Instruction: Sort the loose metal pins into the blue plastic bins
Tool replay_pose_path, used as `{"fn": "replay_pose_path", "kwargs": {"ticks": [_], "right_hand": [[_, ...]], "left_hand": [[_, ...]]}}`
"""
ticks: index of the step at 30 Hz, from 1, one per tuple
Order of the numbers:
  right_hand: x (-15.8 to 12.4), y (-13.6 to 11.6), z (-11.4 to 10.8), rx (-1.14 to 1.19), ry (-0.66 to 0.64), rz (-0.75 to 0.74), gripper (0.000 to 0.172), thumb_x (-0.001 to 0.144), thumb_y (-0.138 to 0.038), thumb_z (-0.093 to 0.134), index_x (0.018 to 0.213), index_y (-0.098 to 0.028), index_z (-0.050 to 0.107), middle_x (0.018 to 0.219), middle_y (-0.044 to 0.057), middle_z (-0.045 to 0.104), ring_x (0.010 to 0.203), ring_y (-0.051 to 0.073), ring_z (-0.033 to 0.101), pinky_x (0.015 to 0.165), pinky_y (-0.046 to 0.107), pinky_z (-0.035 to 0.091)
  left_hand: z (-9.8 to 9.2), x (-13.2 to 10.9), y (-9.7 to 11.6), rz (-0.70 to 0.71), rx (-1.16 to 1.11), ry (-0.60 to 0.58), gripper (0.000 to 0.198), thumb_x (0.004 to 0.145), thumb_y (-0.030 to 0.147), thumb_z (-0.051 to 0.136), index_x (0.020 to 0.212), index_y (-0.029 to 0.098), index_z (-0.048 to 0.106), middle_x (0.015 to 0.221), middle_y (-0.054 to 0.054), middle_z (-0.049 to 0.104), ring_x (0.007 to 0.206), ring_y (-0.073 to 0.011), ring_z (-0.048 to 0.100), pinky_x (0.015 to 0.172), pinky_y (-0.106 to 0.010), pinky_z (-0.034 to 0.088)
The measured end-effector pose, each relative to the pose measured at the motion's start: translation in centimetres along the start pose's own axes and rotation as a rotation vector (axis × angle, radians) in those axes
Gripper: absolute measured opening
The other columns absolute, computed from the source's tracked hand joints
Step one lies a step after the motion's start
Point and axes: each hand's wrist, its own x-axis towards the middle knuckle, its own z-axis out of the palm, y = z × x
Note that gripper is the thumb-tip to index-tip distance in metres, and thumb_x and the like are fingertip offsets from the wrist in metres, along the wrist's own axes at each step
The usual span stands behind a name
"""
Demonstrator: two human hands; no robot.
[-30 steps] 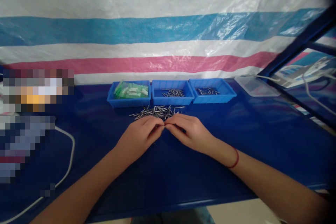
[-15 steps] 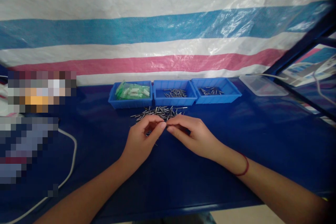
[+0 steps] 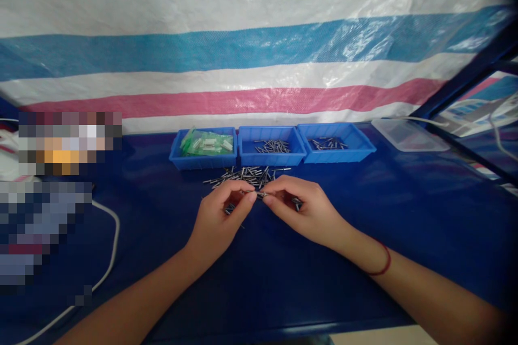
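My left hand is closed in a pinch, thumb against forefinger, on a thin metal pin. Facing it, my right hand pinches the other end of the same small pin, and a short bit of it shows between the fingertips. Both hands are just over the near side of a loose pile of metal pins on the blue table. Pins also show through the curl of each hand; whether the right hand holds any of these in its palm, I cannot tell.
Behind the pile stand three blue bins in a row: the left bin with green plastic bags, the middle bin and right bin with metal pins. A clear plastic lid lies right; a white cable runs left.
My right hand has shifted slightly to the right, away from the left fingertips, so that a bit of the pin now shows between them. My left hand stays nearly in place.
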Motion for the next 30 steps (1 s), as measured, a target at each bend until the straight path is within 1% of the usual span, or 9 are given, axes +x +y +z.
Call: {"fn": "replay_pose_path", "kwargs": {"ticks": [7,11,14,17,18,21,23,27,30], "right_hand": [[0.1,-0.4,-0.4,-0.035,0.096,-0.061,0.008,0.086,-0.023,0.059,0.087,-0.019,0.065,0.077,0.003,0.066,0.055,0.009,0.052,0.052,0.023,0.043],[0.5,-0.5,-1.3,-0.155,0.120,-0.142,0.015,0.089,-0.024,0.055,0.078,-0.017,0.063,0.068,0.001,0.063,0.056,0.010,0.051,0.055,0.023,0.042],[1.2,0.5,-3.2,-0.329,0.295,-0.146,0.016,0.090,-0.025,0.053,0.083,-0.018,0.065,0.075,0.003,0.066,0.061,0.012,0.054,0.059,0.025,0.043],[1.9,2.6,-5.9,-0.540,0.525,-0.052,0.020,0.090,-0.030,0.051,0.090,-0.017,0.067,0.077,0.005,0.066,0.062,0.014,0.055,0.063,0.028,0.044],[2.1,3.5,-6.7,-0.609,0.563,-0.016,0.022,0.090,-0.032,0.051,0.091,-0.017,0.067,0.076,0.005,0.065,0.064,0.015,0.056,0.064,0.029,0.044],[2.6,5.6,-8.2,-0.718,0.548,0.064,0.027,0.086,-0.035,0.055,0.103,-0.016,0.066,0.080,0.007,0.065,0.068,0.018,0.057,0.066,0.031,0.045],[2.6,6.0,-8.2,-0.704,0.520,0.089,0.030,0.085,-0.035,0.056,0.107,-0.015,0.064,0.081,0.006,0.065,0.067,0.018,0.057,0.066,0.031,0.045],[2.3,5.0,-6.3,-0.592,0.415,0.084,0.028,0.086,-0.032,0.055,0.107,-0.015,0.062,0.082,0.005,0.065,0.063,0.016,0.054,0.066,0.031,0.046],[2.0,4.0,-4.6,-0.524,0.296,0.039,0.025,0.086,-0.029,0.054,0.107,-0.016,0.062,0.085,0.006,0.065,0.066,0.016,0.056,0.068,0.031,0.047]], "left_hand": [[-0.2,0.5,-0.4,0.067,0.081,-0.072,0.012,0.089,0.028,0.054,0.095,0.019,0.061,0.084,-0.001,0.062,0.070,-0.0121,0.059,0.064,-0.023,0.047],[-0.9,0.9,0.0,0.188,0.279,-0.165,0.022,0.091,0.028,0.052,0.111,0.019,0.056,0.096,-0.003,0.062,0.078,-0.0129,0.058,0.072,-0.025,0.047],[-1.9,1.5,0.3,0.262,0.449,-0.198,0.031,0.092,0.027,0.051,0.121,0.018,0.052,0.099,-0.005,0.063,0.085,-0.0152,0.059,0.080,-0.029,0.047],[-3.1,2.3,0.5,0.332,0.581,-0.247,0.022,0.093,0.027,0.048,0.109,0.019,0.060,0.100,-0.005,0.065,0.093,-0.0183,0.059,0.084,-0.031,0.045],[-3.4,2.5,0.4,0.349,0.617,-0.267,0.021,0.093,0.026,0.047,0.105,0.018,0.062,0.100,-0.005,0.065,0.092,-0.0189,0.059,0.083,-0.032,0.045],[-4.0,2.8,0.1,0.371,0.685,-0.333,0.021,0.092,0.023,0.045,0.102,0.017,0.064,0.099,-0.006,0.066,0.090,-0.0195,0.060,0.082,-0.033,0.045],[-4.2,2.8,-0.1,0.375,0.707,-0.373,0.022,0.091,0.020,0.045,0.102,0.017,0.064,0.100,-0.007,0.066,0.091,-0.0197,0.060,0.083,-0.034,0.046],[-3.8,2.5,-0.5,0.358,0.753,-0.418,0.022,0.091,0.021,0.047,0.104,0.017,0.064,0.102,-0.007,0.065,0.093,-0.0207,0.060,0.084,-0.035,0.046],[-3.3,2.4,-0.6,0.314,0.801,-0.411,0.023,0.090,0.029,0.051,0.105,0.018,0.064,0.102,-0.007,0.065,0.092,-0.0225,0.060,0.083,-0.037,0.046]]}}
